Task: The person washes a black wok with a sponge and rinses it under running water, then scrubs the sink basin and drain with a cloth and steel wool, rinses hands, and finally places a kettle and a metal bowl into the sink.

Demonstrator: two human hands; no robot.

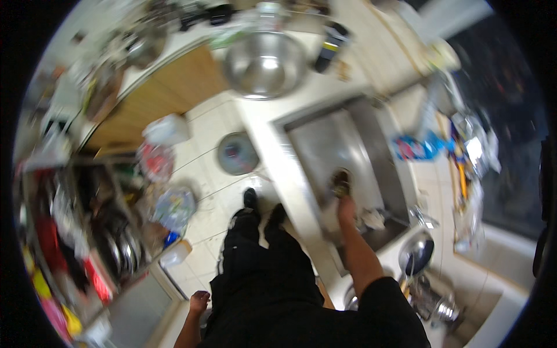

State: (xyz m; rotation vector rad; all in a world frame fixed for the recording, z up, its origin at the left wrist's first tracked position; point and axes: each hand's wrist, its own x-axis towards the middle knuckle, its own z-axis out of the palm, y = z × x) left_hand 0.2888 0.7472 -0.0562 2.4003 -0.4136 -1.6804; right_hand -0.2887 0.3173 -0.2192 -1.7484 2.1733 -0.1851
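Observation:
My right hand (346, 206) reaches down into the stainless steel sink (326, 148) on my right. Its fingers are at a dark, round drain opening or strainer (341, 179) in the sink floor; blur hides whether they grip anything. A crumpled whitish cloth or bag (372, 219) lies in the sink, just right of my wrist. My left hand (200, 300) hangs low beside my left hip, fingers curled. I see nothing clearly held in it.
A large steel bowl (264, 65) and a dark bottle-like item (331, 47) stand on the counter beyond the sink. A round bucket (237, 153) is on the tiled floor. At left, a shelf rack (117, 187) holds pots and bags. A ladle (416, 253) lies near the faucet (423, 216).

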